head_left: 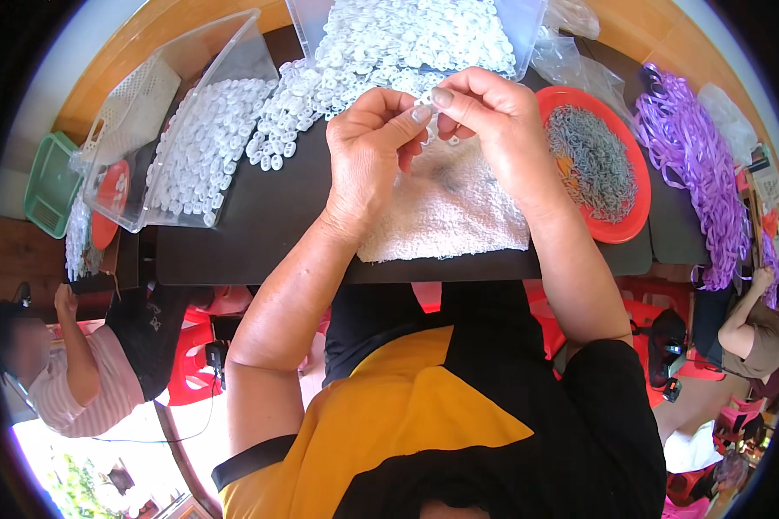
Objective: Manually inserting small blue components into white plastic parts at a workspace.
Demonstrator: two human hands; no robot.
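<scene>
Above a white towel (pixel 446 212), my left hand (pixel 372 143) and my right hand (pixel 493 112) meet fingertip to fingertip. Thumb and forefinger of each are pinched on a small white plastic piece (pixel 426 99), mostly covered by the fingers. Just beyond them lies a heap of white oval plastic pieces (pixel 290 108), which look to have holes in them. More fill a clear bin (pixel 528 39) at the far side. To the right of my right hand, a red plate (pixel 634 186) holds many small grey parts (pixel 593 160) and a few orange ones.
Left on the dark table (pixel 260 208), a tilted clear bin (pixel 117 199) spills white pieces. A green basket (pixel 48 186) stands beyond it. Purple straps (pixel 697 173) and clear plastic bags (pixel 589 73) lie at right. Other people sit at left (pixel 86 372) and right (pixel 757 333).
</scene>
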